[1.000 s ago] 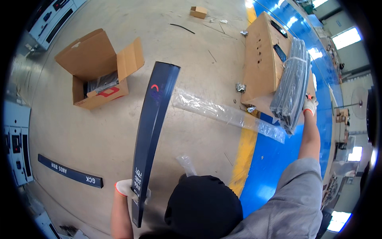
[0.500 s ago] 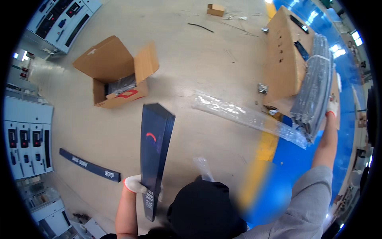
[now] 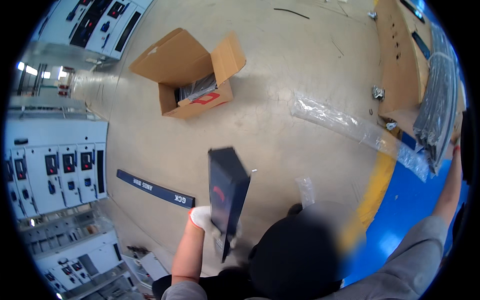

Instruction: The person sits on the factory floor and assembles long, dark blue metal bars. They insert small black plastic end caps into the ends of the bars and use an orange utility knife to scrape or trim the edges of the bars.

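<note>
My left hand, in a white glove with an orange cuff, is closed round the lower part of a long dark navy panel. The panel stands steeply tilted, with a red curved mark on its face. My right arm stretches to the far right, where my right hand is mostly lost at the dark rim of the view. It is nearest to a bundle of grey strips wrapped in clear plastic; its fingers are hidden. Another dark strip with white lettering lies on the floor left of the held panel.
An open cardboard box holds plastic-wrapped pieces. A clear plastic sleeve lies across the floor toward the large cardboard carton under the bundle. Grey electrical cabinets line the left. A black rounded shape covers the lower middle.
The view has turned left, so the floor things sit farther right. The panel in my left hand has tilted and looks shorter. My right hand has slipped toward the view's rim.
</note>
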The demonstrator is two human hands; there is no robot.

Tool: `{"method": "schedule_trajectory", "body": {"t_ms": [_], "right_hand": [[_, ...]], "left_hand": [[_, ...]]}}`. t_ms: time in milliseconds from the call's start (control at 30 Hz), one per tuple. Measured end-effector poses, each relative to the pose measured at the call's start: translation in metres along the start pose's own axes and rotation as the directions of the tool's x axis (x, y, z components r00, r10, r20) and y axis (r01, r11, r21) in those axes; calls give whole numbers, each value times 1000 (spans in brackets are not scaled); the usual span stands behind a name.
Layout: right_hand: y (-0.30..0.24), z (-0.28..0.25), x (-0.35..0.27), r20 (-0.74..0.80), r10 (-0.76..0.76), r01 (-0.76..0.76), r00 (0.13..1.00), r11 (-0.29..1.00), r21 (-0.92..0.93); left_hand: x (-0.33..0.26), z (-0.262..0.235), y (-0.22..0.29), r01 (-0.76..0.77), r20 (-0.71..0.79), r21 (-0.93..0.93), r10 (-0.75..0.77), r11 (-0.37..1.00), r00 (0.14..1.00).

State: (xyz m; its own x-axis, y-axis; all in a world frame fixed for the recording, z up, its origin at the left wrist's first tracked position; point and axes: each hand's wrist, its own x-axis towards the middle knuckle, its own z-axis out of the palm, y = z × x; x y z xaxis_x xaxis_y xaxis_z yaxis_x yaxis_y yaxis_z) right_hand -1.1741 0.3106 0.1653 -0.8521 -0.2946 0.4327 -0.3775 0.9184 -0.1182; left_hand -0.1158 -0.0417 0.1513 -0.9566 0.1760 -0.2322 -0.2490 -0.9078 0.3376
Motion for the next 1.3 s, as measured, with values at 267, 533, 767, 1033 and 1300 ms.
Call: {"method": "schedule_trajectory", "body": {"t_ms": [267,533,767,1033,1300], "right_hand": [[-126,-90,-153,202,101,-220,974,230,948],[-475,-312,-402,136,-679,158,722,352,922],[-627,-445,-543,-86,-897,75,435,-59,995],[-690,-573,-619,-352,-934,332,59,-315,889],[-726,-630,-746,-622,-778,338,84,-565,753]], "left_hand": [[-27,20,13,-175,-565,454,434,874,701],[-82,28,-19,-503,-37,292,535,813,844],[-165,117,5,-752,195,350,742,558,642],[-266,220,15,-796,106,555,929,240,354],[-343,252,-33,-792,253,570,964,-217,-82]]}}
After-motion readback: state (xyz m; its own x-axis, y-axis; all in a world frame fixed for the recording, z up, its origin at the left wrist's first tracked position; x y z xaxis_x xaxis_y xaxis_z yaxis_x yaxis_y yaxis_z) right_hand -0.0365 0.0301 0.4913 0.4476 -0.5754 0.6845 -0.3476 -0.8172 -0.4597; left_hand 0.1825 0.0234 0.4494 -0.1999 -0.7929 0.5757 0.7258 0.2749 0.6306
